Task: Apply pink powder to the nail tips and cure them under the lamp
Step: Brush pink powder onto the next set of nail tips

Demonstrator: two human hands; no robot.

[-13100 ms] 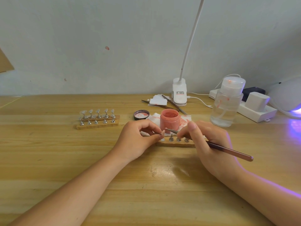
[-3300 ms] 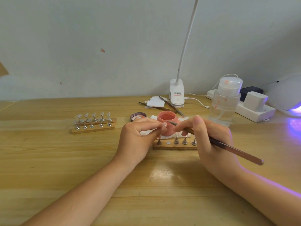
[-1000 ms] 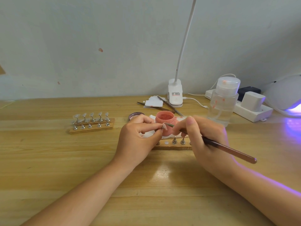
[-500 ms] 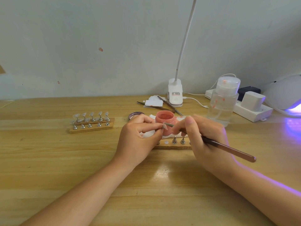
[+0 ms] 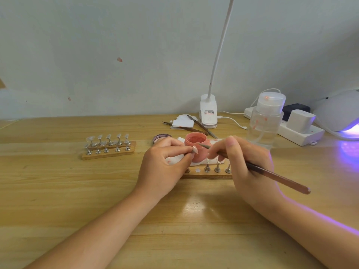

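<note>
Fingers (image 5: 186, 152) of the left hand (image 5: 163, 167) pinch 1 nail tip (image 5: 194, 149) beside the powder jar (image 5: 195, 146); right hand (image 5: 246, 162) grips the brush (image 5: 272, 176). A slack pinch could drop the tip into the jar.

Brush tip (image 5: 203, 145) now clear of nail tip (image 5: 194, 149).

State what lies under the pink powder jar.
A white tissue lies under the jar, showing at both sides; the left hand covers part of it.

Pink powder jar (image 5: 195, 146), white lamp (image 5: 208, 111), violet glow on wooden table (image 5: 349, 150)
</note>
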